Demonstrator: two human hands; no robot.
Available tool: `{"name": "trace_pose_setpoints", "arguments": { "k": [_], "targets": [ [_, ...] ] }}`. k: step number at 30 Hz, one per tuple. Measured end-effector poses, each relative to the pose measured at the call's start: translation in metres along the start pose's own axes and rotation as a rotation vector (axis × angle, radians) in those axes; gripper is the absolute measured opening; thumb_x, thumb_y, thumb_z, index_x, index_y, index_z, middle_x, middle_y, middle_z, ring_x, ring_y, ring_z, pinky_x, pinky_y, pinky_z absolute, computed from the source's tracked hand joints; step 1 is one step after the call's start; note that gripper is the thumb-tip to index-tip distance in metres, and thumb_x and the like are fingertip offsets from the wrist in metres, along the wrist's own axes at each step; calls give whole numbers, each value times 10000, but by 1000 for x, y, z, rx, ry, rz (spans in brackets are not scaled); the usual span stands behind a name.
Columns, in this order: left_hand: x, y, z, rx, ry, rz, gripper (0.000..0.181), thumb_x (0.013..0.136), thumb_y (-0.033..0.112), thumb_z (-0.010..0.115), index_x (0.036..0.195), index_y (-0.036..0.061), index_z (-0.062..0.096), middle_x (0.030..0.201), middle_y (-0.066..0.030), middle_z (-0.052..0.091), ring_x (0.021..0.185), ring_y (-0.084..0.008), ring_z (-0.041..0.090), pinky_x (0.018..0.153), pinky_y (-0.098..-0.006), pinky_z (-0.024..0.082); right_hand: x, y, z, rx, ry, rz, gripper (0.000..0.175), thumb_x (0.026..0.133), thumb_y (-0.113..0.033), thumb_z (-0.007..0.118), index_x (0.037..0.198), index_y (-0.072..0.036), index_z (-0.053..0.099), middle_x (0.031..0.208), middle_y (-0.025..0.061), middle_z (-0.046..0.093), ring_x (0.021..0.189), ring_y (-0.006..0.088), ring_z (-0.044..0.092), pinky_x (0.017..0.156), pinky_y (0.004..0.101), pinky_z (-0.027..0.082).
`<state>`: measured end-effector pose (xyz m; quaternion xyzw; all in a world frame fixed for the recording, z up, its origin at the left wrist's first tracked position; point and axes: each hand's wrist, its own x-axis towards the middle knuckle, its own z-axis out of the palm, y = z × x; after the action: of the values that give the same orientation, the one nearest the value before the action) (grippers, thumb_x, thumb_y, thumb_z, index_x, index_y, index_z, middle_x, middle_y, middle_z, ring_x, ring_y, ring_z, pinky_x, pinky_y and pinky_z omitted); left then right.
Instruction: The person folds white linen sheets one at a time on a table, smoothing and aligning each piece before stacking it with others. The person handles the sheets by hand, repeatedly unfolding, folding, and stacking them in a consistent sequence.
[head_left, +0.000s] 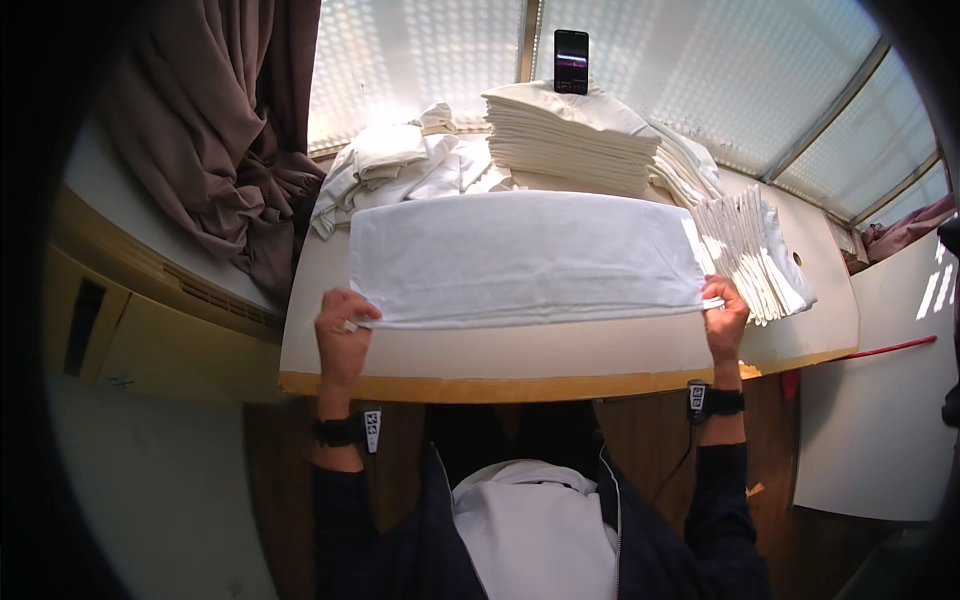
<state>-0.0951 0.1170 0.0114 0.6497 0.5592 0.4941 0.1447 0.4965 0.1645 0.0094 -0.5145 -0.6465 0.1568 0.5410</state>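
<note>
A white cloth (525, 255) lies as a long, wide strip across the table, slightly wrinkled, with layers showing along its near edge. My left hand (345, 330) pinches the near left corner of this cloth. At the near right corner, my right hand (724, 319) grips the same edge between thumb and fingers. Both hands are over the table's near part, and the edge between them looks fairly straight. Just right of the cloth, close to my right hand, stands a row of folded white cloths (742, 255). Each wrist wears a black strap with a small device.
Behind the cloth are a tall stack of folded cream cloths (570, 142) and a rumpled white cloth heap (405, 161). A smartphone (571, 64) stands upright on the stack. Brown curtains (217, 150) hang at left. The table's near edge (525, 388) is yellowish.
</note>
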Motion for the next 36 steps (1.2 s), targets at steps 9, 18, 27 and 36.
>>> {"name": "trace_pose_setpoints", "arguments": {
  "k": [9, 18, 27, 36],
  "targets": [
    [-115, 1, 13, 331, -211, -84, 248, 692, -69, 633, 842, 89, 752, 912, -81, 601, 965, -301, 571, 906, -408, 434, -110, 26, 7, -469, -163, 144, 288, 694, 136, 518, 850, -30, 696, 965, 104, 721, 1109, 382, 613, 1085, 455, 472],
    [-70, 67, 136, 26, -350, 57, 293, 881, -28, 626, 1157, 35, 701, 1220, -167, 634, 1191, -379, 581, 1052, -457, 448, -92, -65, 137, -224, -471, -77, 442, 916, -32, 672, 1358, -13, 647, 1494, 199, 559, 1474, 422, 425, 1226, 528, 336],
    [-95, 0, 114, 571, -283, -38, 695, 959, 399, 700, 1518, 36, 507, 1637, -230, 388, 1538, -432, 306, 1264, -583, 203, -109, -4, 99, -808, -455, 183, 726, 1005, -494, 631, 1559, -49, 483, 1667, 205, 364, 1575, 418, 244, 1278, 603, 103],
    [-37, 4, 146, 428, -253, -6, 559, 975, 297, 673, 1464, 45, 579, 1578, -246, 460, 1526, -450, 311, 1266, -576, 202, -62, -1, 129, -689, -481, 45, 624, 1037, -451, 601, 1510, -49, 541, 1664, 213, 364, 1578, 440, 216, 1260, 645, 131]
  ]
}}
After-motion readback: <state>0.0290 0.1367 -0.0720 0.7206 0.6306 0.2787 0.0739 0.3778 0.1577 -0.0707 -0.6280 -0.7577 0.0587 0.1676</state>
